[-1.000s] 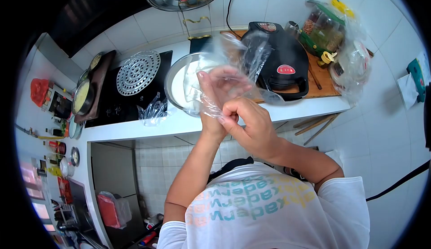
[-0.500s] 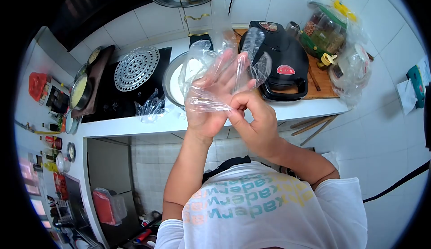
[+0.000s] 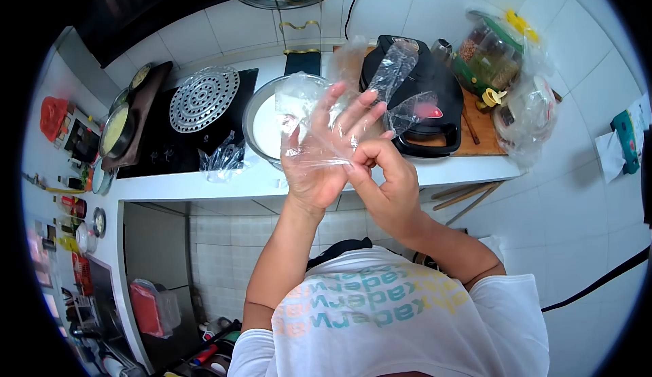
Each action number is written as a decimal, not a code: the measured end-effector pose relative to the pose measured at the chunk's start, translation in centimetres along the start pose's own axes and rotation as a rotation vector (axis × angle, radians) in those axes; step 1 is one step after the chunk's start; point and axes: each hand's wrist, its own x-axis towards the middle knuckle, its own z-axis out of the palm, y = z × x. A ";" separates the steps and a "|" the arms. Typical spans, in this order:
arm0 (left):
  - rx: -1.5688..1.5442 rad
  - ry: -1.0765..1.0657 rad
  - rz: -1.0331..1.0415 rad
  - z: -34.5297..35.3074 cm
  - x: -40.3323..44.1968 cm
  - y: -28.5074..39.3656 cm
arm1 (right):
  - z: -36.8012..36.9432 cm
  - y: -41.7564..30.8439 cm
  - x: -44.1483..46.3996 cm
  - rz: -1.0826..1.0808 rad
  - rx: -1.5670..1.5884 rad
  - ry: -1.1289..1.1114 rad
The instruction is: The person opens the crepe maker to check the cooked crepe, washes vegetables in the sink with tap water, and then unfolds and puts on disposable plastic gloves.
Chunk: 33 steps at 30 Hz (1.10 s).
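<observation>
My left hand (image 3: 319,166) is raised palm up over the counter edge, its fingers spread inside a clear disposable plastic glove (image 3: 309,115). Empty fingers of the glove stick out loose past my fingertips. With thumb and forefinger, my right hand (image 3: 386,176) pinches the glove's cuff beside the left palm. Behind the gloved hand stands a metal bowl (image 3: 252,129) with white contents, partly covered by the glove. A black electric griddle (image 3: 424,78), its lid down, sits just beyond my right hand.
A perforated steamer plate (image 3: 204,98) rests on the black cooktop (image 3: 159,153), with crumpled clear plastic (image 3: 226,159) near its front edge. Pans (image 3: 117,132) stand at the left. On the wooden board (image 3: 485,139), chopsticks lie beside the griddle; a green-lidded container (image 3: 489,51) is behind.
The view has shifted slightly. My left fingers tilt a little and the glove's loose fingers swing to the right, while my right hand keeps its pinch on the cuff.
</observation>
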 end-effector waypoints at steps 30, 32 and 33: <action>0.333 -0.018 -0.257 2.5 -1.4 0.4 | -5.9 0.4 5.4 0.136 -0.010 0.018; 0.280 0.005 -0.220 1.8 -1.7 0.6 | -5.9 0.3 5.2 0.121 -0.061 0.082; 0.211 0.027 -0.189 1.5 -1.8 0.6 | -5.9 0.4 5.1 0.142 -0.069 0.072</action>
